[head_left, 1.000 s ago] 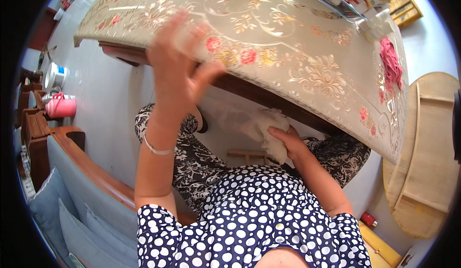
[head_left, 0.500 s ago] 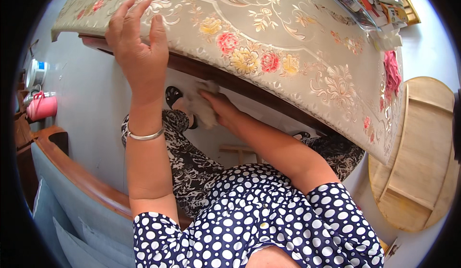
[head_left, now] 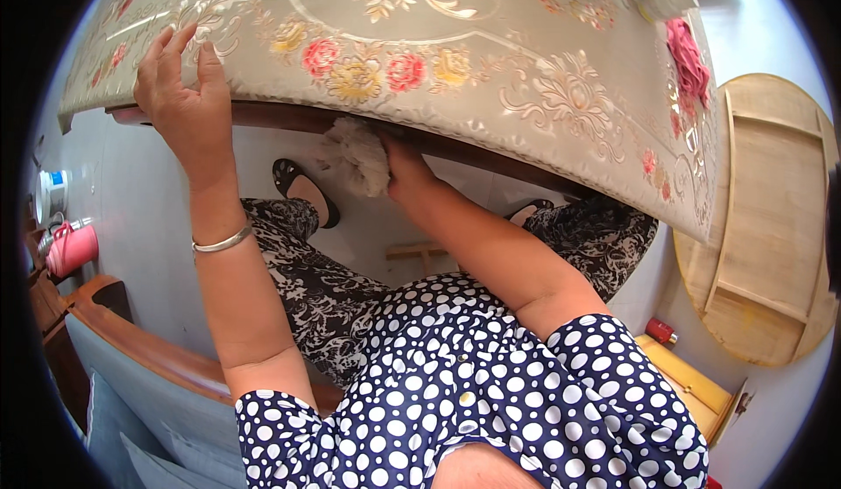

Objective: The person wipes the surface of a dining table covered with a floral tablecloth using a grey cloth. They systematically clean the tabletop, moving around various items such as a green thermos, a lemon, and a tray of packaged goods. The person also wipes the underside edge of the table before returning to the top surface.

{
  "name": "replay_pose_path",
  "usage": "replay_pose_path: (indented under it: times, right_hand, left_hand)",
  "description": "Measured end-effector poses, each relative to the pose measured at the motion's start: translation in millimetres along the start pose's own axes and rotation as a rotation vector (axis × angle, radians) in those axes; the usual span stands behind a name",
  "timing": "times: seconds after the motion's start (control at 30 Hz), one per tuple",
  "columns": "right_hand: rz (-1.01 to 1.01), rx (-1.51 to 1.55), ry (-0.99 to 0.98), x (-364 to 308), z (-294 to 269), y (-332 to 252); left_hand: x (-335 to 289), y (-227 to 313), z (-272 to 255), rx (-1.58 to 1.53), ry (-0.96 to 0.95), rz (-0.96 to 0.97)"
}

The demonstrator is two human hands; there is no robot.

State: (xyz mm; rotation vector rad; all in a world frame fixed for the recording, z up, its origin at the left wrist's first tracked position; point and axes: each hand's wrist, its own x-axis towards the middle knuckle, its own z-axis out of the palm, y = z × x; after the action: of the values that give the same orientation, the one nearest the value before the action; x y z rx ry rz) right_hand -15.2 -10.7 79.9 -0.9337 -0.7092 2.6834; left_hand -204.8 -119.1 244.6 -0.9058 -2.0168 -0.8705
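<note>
A crumpled greyish-white rag [head_left: 355,158] is in my right hand [head_left: 405,166], up against the dark wooden table rail [head_left: 285,119]. The fingers of that hand are partly hidden by the rag and the table edge. My left hand [head_left: 186,90] rests at the table's left front edge, its fingers apart and nothing in it. Beneath it, a glossy beige tablecloth [head_left: 491,95] with embossed red and yellow flowers covers the table top and hangs slightly over the rail.
A pink cloth [head_left: 688,61] lies by the table's right edge, near a round wooden board [head_left: 766,226] with battens. At left stand a pink bucket [head_left: 72,250] and a white tub [head_left: 51,193]. Behind my left arm is a wood-framed seat [head_left: 166,344] with blue-grey cushions.
The rag in my right hand has risen from below the table to its wooden rail. My left hand stays at the table edge. The whole view has shifted.
</note>
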Motion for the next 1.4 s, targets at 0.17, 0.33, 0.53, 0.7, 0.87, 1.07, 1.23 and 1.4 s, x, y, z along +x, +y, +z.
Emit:
replay_pose_path:
  times: [0.17,0.33,0.53,0.7,0.87,1.07,1.23,1.4]
  right_hand:
    - [0.081,0.045,0.067,-41,-73,-39]
    - [-0.11,-0.037,0.204,-93,-147,-76]
    - [-0.28,0.14,0.327,-149,-250,-122]
    - [-0.551,-0.141,0.215,-178,-390,-156]
    - [-0.665,-0.377,0.345,-193,-451,-179]
    - [-0.639,0.194,0.587,-195,-344,-174]
    - [-0.489,0.124,0.514,-184,-271,-146]
    - [-0.283,0.189,0.545,-140,-193,-112]
  left_hand:
    - [-3,4,12,0.072,0.017,0.054]
    - [1,6,15,0.013,0.067,0.033]
    - [1,-1,14,-0.037,0.077,-0.042]
    - [5,0,23,-0.076,0.11,-0.161]
    - [7,-5,34,-0.08,0.177,-0.247]
    - [6,-1,37,0.013,0.223,-0.254]
    - [7,1,40,-0.021,0.233,-0.261]
    - [6,7,40,-0.04,0.253,-0.257]
